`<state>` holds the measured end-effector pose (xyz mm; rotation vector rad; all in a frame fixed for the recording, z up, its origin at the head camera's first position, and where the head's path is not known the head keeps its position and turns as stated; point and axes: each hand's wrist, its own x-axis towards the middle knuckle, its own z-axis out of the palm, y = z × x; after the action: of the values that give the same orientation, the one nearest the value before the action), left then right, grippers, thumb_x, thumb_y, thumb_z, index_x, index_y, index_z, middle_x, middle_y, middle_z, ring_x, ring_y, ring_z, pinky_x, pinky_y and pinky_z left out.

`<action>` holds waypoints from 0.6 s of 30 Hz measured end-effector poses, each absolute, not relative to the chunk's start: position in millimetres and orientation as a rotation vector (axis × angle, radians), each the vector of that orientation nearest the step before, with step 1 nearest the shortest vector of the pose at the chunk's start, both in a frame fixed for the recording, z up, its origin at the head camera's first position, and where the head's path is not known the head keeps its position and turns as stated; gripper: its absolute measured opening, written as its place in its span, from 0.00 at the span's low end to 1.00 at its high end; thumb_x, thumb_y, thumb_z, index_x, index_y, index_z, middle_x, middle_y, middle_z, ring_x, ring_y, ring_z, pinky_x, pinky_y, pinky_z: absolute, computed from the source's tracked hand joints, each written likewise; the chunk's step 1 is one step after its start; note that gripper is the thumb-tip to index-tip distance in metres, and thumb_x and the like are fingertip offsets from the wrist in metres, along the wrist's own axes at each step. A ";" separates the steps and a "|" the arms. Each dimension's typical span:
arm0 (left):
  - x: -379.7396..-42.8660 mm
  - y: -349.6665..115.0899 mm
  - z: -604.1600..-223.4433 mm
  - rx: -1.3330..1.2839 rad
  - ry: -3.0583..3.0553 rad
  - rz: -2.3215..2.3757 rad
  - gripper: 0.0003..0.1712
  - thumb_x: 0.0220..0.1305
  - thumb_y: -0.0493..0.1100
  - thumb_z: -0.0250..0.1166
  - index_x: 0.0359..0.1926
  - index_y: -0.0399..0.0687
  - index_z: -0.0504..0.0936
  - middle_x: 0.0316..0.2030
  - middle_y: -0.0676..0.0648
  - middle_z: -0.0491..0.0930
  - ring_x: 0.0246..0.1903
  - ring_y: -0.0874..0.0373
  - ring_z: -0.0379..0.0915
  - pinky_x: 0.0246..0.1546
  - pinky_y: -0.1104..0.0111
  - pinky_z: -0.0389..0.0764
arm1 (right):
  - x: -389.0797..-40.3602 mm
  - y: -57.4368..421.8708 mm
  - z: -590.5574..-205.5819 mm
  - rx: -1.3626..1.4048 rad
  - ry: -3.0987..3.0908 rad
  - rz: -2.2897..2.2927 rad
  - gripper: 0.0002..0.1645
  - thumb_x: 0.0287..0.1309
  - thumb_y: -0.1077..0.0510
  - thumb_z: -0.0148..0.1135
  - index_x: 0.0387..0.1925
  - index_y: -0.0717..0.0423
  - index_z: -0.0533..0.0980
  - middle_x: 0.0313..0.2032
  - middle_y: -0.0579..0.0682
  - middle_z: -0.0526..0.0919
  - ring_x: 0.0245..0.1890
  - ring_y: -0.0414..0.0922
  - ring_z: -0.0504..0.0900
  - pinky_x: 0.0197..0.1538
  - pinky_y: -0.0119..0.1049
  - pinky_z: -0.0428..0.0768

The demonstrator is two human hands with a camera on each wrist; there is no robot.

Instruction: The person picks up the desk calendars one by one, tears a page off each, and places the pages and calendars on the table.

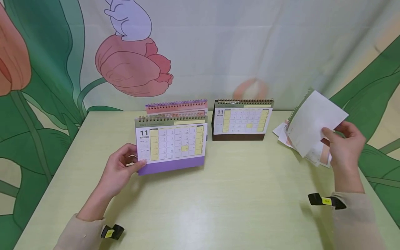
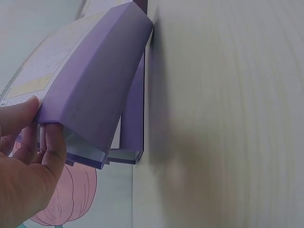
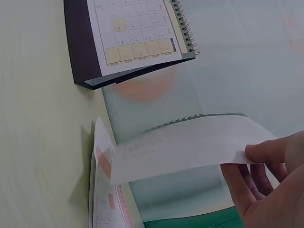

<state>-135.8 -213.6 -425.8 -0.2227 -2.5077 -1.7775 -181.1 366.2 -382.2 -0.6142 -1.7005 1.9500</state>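
Note:
My left hand [image 1: 118, 171] grips the lower left edge of a purple-based desk calendar [image 1: 172, 168], thumb on the front and fingers behind. Its page reads 11, and in the left wrist view the purple base [image 2: 102, 80] is tilted up off the table. At the right, my right hand [image 1: 348, 150] pinches a loose calendar page [image 1: 315, 121] by its corner, its ragged punched edge facing up and left. Below the page lies a pile of loose calendar sheets [image 1: 325, 155]; the right wrist view shows the raised page [image 3: 190, 149] curving above these sheets [image 3: 102, 190].
A dark brown desk calendar [image 1: 238, 137], also showing 11, stands upright at the back middle. Behind the purple one stands another calendar with a pink top [image 1: 175, 108]. A printed curtain [image 1: 200, 52] hangs along the back edge of the pale table [image 1: 200, 208].

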 end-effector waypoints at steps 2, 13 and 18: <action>-135.7 -213.7 -425.8 -0.232 -2.501 -1.784 0.15 0.65 0.28 0.68 0.52 0.36 0.78 0.49 0.39 0.80 0.39 0.49 0.77 0.33 0.70 0.81 | -180.4 366.7 -383.0 -0.597 -1.681 1.942 0.18 0.56 0.72 0.72 0.48 0.57 0.83 0.41 0.50 0.77 0.33 0.41 0.82 0.31 0.28 0.84; -136.4 -212.3 -427.6 -0.225 -2.485 -1.812 0.16 0.65 0.28 0.68 0.52 0.35 0.78 0.49 0.39 0.80 0.39 0.49 0.77 0.33 0.71 0.81 | -184.3 363.4 -395.2 -0.589 -1.985 1.417 0.13 0.61 0.63 0.69 0.48 0.56 0.84 0.36 0.38 0.80 0.38 0.34 0.79 0.43 0.24 0.77; -135.9 -211.6 -427.3 -0.226 -2.481 -1.812 0.16 0.65 0.28 0.69 0.52 0.35 0.78 0.49 0.38 0.80 0.39 0.50 0.77 0.33 0.71 0.80 | -191.3 362.6 -402.3 -0.580 -2.093 1.136 0.15 0.65 0.58 0.66 0.51 0.57 0.85 0.38 0.39 0.85 0.37 0.28 0.78 0.46 0.25 0.73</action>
<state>-135.9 -211.6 -427.3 -0.2259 -2.4813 -1.8117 -191.3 362.6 -402.3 -0.5803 -2.0926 1.1363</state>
